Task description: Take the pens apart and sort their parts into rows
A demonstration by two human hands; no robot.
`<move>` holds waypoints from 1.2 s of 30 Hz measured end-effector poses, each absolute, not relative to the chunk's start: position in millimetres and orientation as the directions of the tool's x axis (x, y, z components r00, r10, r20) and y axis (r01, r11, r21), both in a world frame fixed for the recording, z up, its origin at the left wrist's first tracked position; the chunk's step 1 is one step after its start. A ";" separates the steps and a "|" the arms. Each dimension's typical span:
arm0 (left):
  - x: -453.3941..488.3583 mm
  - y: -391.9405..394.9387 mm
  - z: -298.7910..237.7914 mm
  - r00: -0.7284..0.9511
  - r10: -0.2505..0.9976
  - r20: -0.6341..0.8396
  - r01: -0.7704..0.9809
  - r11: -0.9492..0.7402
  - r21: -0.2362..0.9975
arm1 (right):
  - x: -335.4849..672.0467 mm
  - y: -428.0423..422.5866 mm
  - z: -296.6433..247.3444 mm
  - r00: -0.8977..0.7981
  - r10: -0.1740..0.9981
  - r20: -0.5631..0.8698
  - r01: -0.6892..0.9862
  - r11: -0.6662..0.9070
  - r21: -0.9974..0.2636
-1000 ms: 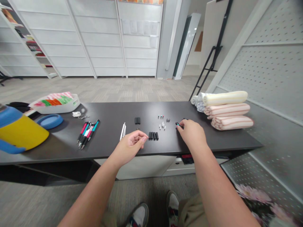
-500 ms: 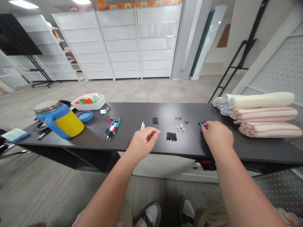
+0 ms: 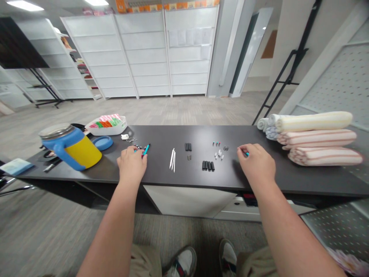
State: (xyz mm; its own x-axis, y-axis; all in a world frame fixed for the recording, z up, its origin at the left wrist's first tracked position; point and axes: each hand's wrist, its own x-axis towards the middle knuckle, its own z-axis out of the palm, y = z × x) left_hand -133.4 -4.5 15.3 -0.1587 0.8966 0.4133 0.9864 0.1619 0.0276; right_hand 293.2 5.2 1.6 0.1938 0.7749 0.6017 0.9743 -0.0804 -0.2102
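My left hand (image 3: 132, 163) reaches down over a bunch of click pens (image 3: 146, 149), thumb and fingers apart; its fingertips and most of the pens are hidden. My right hand (image 3: 256, 159) is closed in a pinch above the table's right part. A small teal piece (image 3: 247, 154) shows in the gap of its fingers, but whether it is gripped I cannot tell. Between the hands lie thin white refills (image 3: 172, 159), small springs (image 3: 189, 157), short black tubes (image 3: 188, 147), larger black sleeves (image 3: 208, 166), white plastic bits (image 3: 219, 154), coloured tips (image 3: 216, 143) and tiny metallic parts (image 3: 226, 148).
On the dark table (image 3: 161, 134), a blue-yellow mug (image 3: 77, 148), a blue lid (image 3: 103, 142) and a white basket (image 3: 122, 125) of colourful packets stand left. Rolled towels (image 3: 319, 136) are stacked right. White shelving (image 3: 144, 57) stands across the floor.
My left hand has moved left from beside the refills to the pens, uncovering the refills and springs. My right hand stays near the same place, its fingers shifted slightly left.
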 end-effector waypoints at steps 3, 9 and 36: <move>-126.9 -3.5 16.8 -0.094 0.902 0.422 0.995 0.104 0.000 | 289.7 4.9 0.2 0.165 0.782 0.601 0.973 -0.030 -0.228; -122.2 -1.7 16.2 -0.097 0.902 0.422 0.993 0.117 -0.022 | 292.7 7.2 -3.3 0.140 0.753 0.643 0.973 0.016 -0.230; -43.3 -21.5 14.5 0.348 0.716 0.605 0.677 -0.638 0.366 | 209.9 -28.3 7.0 -0.256 0.840 0.478 0.483 0.539 -0.690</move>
